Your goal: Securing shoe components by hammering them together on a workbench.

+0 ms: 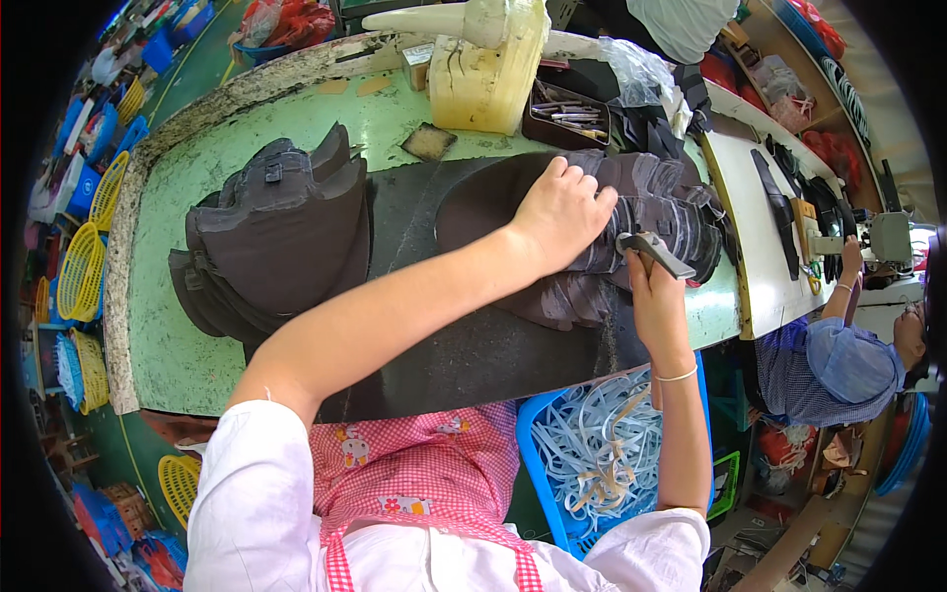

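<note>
My right hand is closed round a hammer; its grey metal head lies over a pile of overlapping dark brown cut pieces with folded, greyish edges. Just left of the hammer, my left hand rests on the same pile, its fingers curled in on the edge of a dark piece; the fingertips are partly hidden. Under the pile lies a black board. A second stack of similar dark pieces sits at the left end of the board.
A yellowish block stands at the back beside a box of metal tools. A dark square pad lies on the green bench top. Below the bench, a blue basket holds pale strips. At right, another person sits near a machine.
</note>
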Tool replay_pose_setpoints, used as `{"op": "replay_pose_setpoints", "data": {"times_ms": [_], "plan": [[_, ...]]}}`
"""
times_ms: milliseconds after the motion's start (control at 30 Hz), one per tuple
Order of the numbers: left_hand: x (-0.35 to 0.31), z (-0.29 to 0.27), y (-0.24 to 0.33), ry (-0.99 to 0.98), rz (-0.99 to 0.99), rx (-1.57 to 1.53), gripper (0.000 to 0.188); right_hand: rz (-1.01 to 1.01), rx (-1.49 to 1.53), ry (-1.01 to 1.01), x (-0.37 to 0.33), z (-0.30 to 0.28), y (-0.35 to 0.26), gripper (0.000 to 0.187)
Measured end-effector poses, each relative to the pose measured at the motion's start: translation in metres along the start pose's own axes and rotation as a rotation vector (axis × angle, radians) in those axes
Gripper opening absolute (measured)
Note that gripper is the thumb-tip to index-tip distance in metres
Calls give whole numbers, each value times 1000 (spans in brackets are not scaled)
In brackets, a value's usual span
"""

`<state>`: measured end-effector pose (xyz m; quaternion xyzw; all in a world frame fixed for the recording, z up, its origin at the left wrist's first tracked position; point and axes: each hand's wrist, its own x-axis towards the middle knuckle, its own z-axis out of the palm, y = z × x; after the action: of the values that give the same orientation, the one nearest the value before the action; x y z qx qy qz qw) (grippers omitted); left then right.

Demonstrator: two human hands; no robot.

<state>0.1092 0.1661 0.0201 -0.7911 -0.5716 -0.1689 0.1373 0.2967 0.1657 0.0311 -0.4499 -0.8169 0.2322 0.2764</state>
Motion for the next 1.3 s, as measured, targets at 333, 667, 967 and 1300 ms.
{"op": "replay_pose_setpoints", "data": {"times_ms": [333, 667, 967, 1300], "plan": [[-38, -138, -28, -331, -23, -1103, 21, -148, 86, 123, -17, 12, 27, 13], [-177, -97, -19, -594, -457, -1349, 25, 308, 480, -341, -61, -18, -70, 13], [-184, -70, -30, -203, -72, -653, 16, 9, 312, -742, -92, 27, -109, 9], [-180, -56, -46, -64, 273, -624, 14, 126, 266, -734, -78, 17, -123, 11]]}}
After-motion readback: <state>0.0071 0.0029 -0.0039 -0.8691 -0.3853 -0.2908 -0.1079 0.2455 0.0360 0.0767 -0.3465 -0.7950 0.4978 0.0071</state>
